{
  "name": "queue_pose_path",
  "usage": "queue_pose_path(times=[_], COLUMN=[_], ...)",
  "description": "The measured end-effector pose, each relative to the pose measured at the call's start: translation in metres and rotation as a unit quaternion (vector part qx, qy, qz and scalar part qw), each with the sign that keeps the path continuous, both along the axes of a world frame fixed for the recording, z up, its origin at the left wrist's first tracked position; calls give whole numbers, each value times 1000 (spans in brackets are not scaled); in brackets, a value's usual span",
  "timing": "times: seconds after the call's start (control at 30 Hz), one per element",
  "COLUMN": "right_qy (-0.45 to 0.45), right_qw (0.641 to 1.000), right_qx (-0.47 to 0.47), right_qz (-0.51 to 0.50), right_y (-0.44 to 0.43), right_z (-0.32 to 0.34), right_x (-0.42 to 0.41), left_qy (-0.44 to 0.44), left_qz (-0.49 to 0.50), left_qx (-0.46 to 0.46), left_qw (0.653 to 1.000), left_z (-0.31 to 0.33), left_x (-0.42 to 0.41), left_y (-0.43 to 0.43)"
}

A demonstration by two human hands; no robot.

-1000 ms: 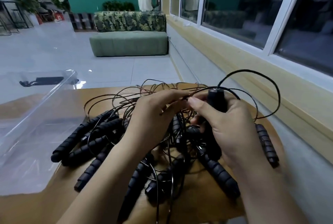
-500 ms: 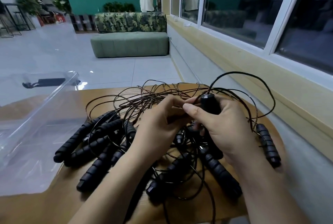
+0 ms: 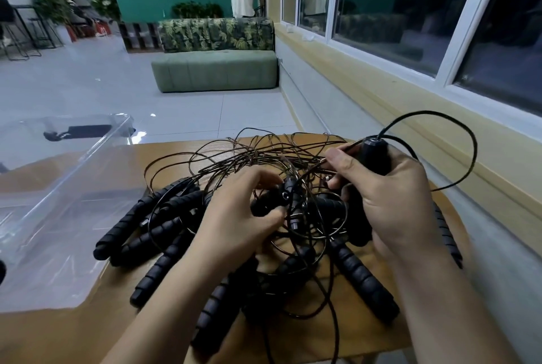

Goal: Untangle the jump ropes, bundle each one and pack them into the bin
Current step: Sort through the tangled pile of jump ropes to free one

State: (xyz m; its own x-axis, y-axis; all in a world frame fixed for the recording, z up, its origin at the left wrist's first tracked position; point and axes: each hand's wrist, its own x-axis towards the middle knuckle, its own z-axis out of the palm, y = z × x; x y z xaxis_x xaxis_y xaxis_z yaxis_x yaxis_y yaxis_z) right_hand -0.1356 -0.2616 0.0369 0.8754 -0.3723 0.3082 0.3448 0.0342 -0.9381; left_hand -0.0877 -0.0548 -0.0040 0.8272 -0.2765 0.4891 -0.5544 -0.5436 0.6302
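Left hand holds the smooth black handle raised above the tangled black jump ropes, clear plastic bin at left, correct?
No. The head view shows the right hand holding the raised smooth black handle above the tangled black jump ropes; the clear plastic bin is at left.

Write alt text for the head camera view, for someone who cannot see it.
A person's right hand holds one black jump-rope handle upright while the left hand grips another inside a tangle of ropes on a wooden table. A clear bin stands at the left.
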Motion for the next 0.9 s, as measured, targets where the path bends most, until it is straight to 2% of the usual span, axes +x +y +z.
queue_pose_path(times=[0.1, 0.2, 0.27, 0.33, 0.43, 0.53, 0.6, 0.67, 0.73, 0.83, 0.9], right_qy=[-27, -45, -50, -52, -50, -49, -50, -54, -62, -72, -71], right_qw=[999, 998, 998, 998, 996, 995, 993, 992, 988, 982, 981], right_qx=[2, 21, 19, 21, 29, 10, -14, -26, -43, -70, -73], right_qz=[-19, -30, -32, -38, -62, -85, -102, -115, -133, -160, -168], right_y=[2, 1, -1, -2, -5, -8, -8, -7, -9, -14, -16], right_z=[1, 5, 6, 6, 4, 0, -1, 0, 1, 0, -2], right_x=[0, 0, 1, 2, 4, 7, 7, 7, 7, 7, 6], left_qy=[1, 82, 95, 67, 3, -110, -162, -176, -160, -93, -47], left_qz=[6, -33, -29, -1, 56, 128, 124, 98, 84, 101, 84], left_qx=[41, 108, 152, 161, 103, 66, 60, 62, 70, 145, 162], left_qw=[999, 990, 983, 985, 993, 983, 977, 977, 981, 980, 982], left_z=[7, 10, 8, 6, 6, 10, 12, 14, 14, 9, 2], left_x=[3, 7, 13, 18, 25, 27, 27, 26, 25, 31, 37], left_y=[8, 13, 11, 9, 9, 8, 4, 0, -5, -9, -7])
